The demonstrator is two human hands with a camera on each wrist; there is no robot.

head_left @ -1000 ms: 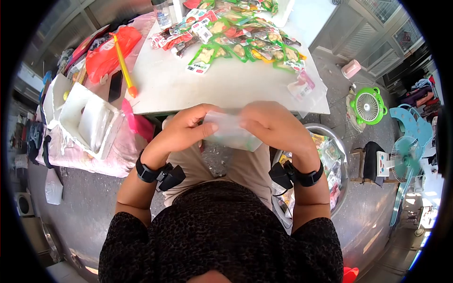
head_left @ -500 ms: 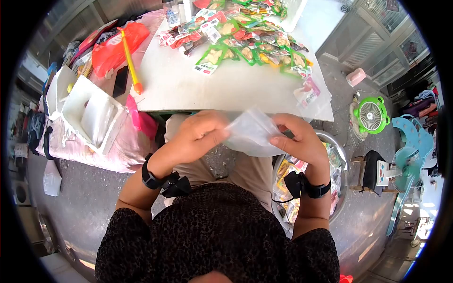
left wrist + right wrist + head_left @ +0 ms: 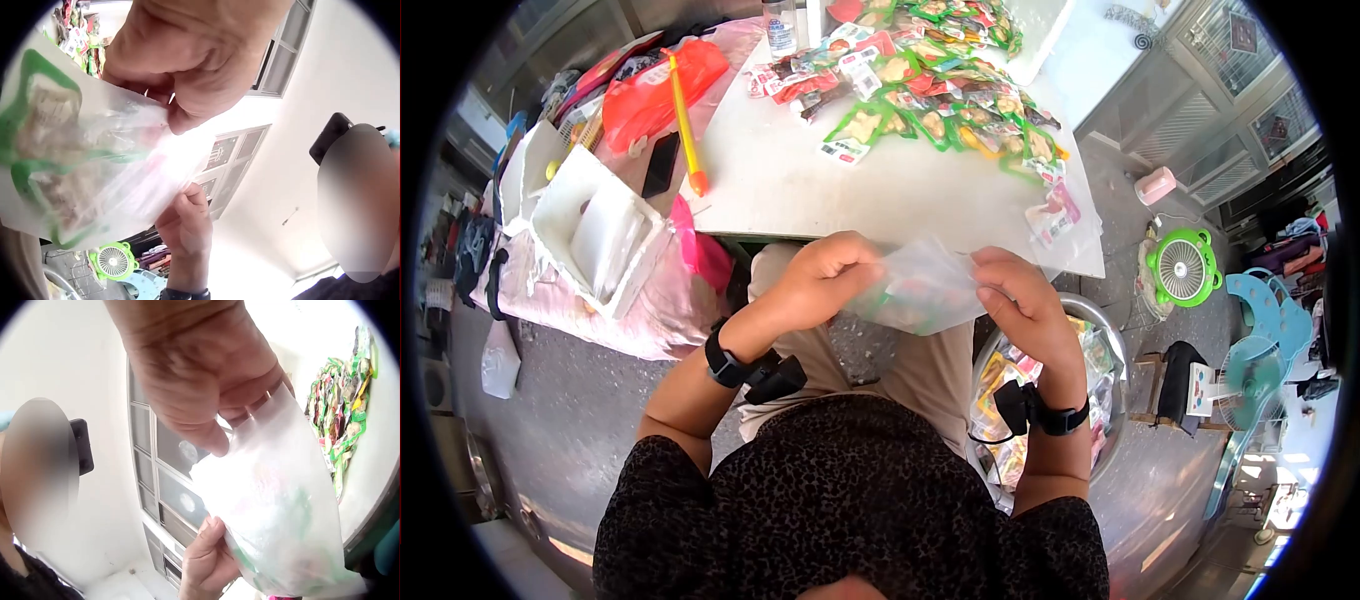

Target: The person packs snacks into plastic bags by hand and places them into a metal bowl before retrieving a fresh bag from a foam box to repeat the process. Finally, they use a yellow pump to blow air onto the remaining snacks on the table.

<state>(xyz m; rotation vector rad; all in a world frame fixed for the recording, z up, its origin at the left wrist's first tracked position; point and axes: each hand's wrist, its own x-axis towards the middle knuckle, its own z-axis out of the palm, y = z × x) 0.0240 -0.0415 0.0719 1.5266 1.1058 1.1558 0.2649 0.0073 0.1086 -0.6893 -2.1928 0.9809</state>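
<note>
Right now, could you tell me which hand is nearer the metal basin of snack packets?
Right. The right hand is by the rim of the metal basin; the left hand is farther off, across the clear bag both hold.

Right hand pinches top edge of clear bag; left hand grips bag from below; snack packets heaped on white table beyond bag
</note>
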